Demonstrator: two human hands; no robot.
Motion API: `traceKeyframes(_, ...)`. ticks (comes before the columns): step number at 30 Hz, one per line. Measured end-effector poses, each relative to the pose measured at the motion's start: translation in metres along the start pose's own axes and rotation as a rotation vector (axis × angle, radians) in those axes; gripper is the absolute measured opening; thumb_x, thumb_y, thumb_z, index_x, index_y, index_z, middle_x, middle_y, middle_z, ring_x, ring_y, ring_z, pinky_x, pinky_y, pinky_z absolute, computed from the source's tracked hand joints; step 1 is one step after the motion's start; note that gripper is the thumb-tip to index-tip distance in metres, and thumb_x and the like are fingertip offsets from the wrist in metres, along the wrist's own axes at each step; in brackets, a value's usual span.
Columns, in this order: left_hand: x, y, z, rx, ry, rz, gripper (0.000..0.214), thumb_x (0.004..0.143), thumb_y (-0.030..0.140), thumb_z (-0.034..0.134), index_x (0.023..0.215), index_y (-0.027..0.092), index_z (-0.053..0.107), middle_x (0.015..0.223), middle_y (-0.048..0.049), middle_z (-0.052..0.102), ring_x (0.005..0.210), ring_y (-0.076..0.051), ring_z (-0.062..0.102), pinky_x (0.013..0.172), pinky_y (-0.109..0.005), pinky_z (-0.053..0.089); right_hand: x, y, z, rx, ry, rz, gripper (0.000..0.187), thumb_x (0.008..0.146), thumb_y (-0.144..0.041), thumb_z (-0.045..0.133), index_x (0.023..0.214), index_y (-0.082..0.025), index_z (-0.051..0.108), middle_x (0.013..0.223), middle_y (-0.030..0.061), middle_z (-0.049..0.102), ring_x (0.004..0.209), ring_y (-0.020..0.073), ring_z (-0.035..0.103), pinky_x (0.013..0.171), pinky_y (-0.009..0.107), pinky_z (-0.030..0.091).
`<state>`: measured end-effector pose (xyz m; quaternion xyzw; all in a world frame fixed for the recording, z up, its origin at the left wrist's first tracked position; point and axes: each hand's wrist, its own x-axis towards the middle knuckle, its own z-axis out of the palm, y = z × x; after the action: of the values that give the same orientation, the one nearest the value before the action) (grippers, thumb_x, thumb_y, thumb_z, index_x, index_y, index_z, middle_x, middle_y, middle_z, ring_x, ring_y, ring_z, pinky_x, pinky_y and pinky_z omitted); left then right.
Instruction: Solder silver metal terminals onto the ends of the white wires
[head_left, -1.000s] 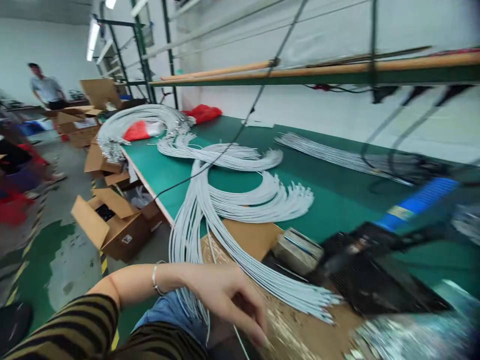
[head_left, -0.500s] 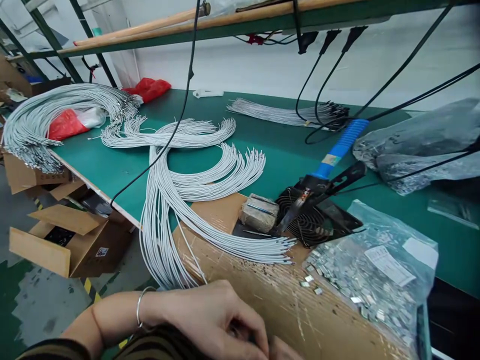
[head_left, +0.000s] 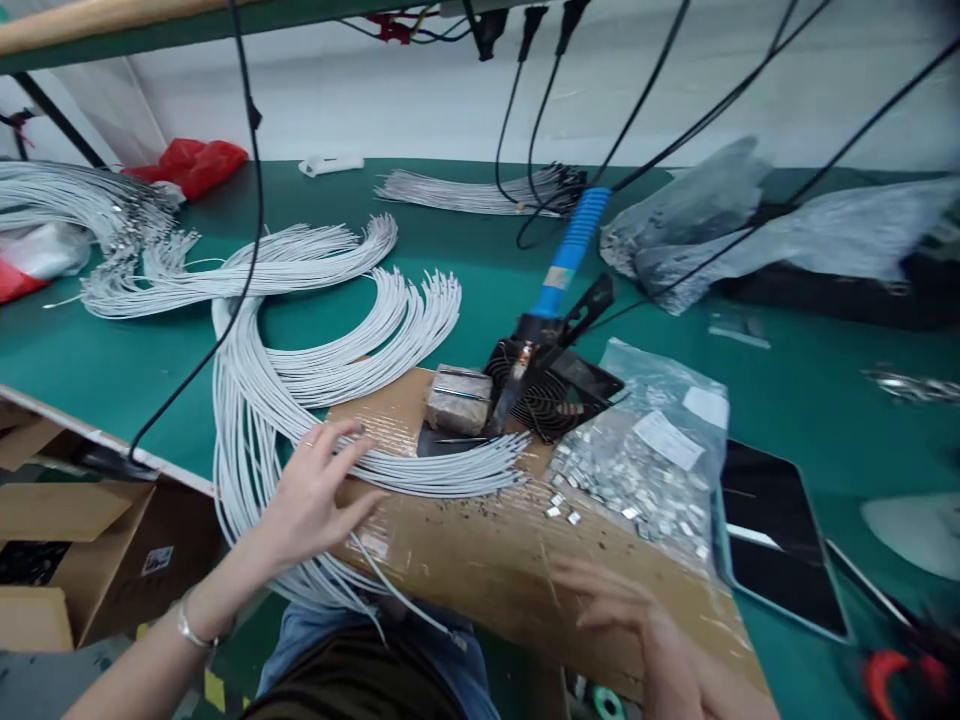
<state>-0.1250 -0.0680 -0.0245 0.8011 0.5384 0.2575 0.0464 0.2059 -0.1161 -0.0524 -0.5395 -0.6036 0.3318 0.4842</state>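
My left hand (head_left: 319,495) is spread over a bundle of white wires (head_left: 442,478), its fingertips at or just above them; I cannot tell if they touch. Below that hand, loose wire ends hang past the bench edge toward my lap. My right hand (head_left: 637,625), blurred, hovers over the brown cardboard sheet (head_left: 495,545) with its fingers stretched out and nothing visible in them. Beyond the wire tips, a blue-handled soldering iron (head_left: 571,250) leans by a black coiled stand (head_left: 536,400). A grey-brown block (head_left: 459,398) sits beside it.
Small metal pieces fill a clear plastic bag (head_left: 630,485) on the right, with a few loose nearby. A dark tablet (head_left: 780,535) lies beyond it. More white wires (head_left: 240,270) cover the left bench. A black cable (head_left: 251,200) hangs across. An open carton (head_left: 150,560) stands lower left.
The view has swung right and down. My hands, close together at the bottom before, are now apart: the left over the wires, the right over the cardboard.
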Motion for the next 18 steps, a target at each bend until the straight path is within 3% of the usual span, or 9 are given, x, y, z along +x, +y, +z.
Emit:
traceKeyframes(2, -0.001, -0.022, 0.009, 0.057, -0.042, 0.073, 0.046, 0.098, 0.033, 0.073, 0.140, 0.018, 0.064, 0.138, -0.0211, 0.065, 0.125, -0.038, 0.061, 0.101, -0.054, 0.053, 0.003, 0.005, -0.008, -0.274, 0.092, 0.041, 0.035, 0.109, -0.038, 0.052, 0.083, -0.024, 0.071, 0.117, 0.0089, 0.083, 0.120, 0.0301, 0.075, 0.101, 0.039, 0.057)
traceKeyframes(5, -0.005, -0.035, 0.021, 0.021, -0.057, 0.147, 0.030, 0.101, 0.023, 0.067, 0.131, 0.022, 0.068, 0.126, -0.0145, 0.071, 0.116, -0.032, 0.065, 0.101, -0.051, 0.053, 0.015, 0.017, -0.008, -0.468, 0.085, -0.010, 0.030, 0.107, -0.045, 0.051, 0.097, -0.024, 0.071, 0.133, 0.0102, 0.078, 0.132, 0.0321, 0.069, 0.106, 0.047, 0.056)
traceKeyframes(10, -0.011, -0.028, 0.022, -0.007, -0.035, 0.202, 0.017, 0.102, 0.011, 0.059, 0.109, 0.021, 0.072, 0.117, -0.0136, 0.072, 0.108, -0.028, 0.066, 0.094, -0.046, 0.053, 0.046, 0.037, -0.002, -0.526, 0.015, 0.009, 0.032, 0.110, -0.050, 0.041, 0.097, -0.025, 0.058, 0.150, 0.0163, 0.066, 0.149, 0.0348, 0.053, 0.114, 0.057, 0.047)
traceKeyframes(15, -0.005, -0.021, 0.023, 0.008, -0.072, 0.197, 0.013, 0.101, 0.018, 0.064, 0.114, 0.020, 0.069, 0.116, -0.0144, 0.073, 0.105, -0.030, 0.065, 0.093, -0.049, 0.050, 0.078, 0.048, 0.002, -0.515, -0.119, -0.045, 0.034, 0.111, -0.050, 0.038, 0.094, -0.026, 0.053, 0.136, 0.0181, 0.071, 0.146, 0.0363, 0.053, 0.108, 0.057, 0.047)
traceKeyframes(18, 0.001, -0.013, 0.027, -0.020, -0.102, 0.204, 0.009, 0.102, 0.018, 0.063, 0.110, 0.019, 0.068, 0.114, -0.0140, 0.072, 0.103, -0.029, 0.062, 0.092, -0.047, 0.050, 0.077, 0.049, 0.002, -0.500, -0.156, -0.085, 0.034, 0.112, -0.048, 0.039, 0.094, -0.025, 0.057, 0.141, 0.0145, 0.071, 0.142, 0.0339, 0.057, 0.112, 0.056, 0.046)
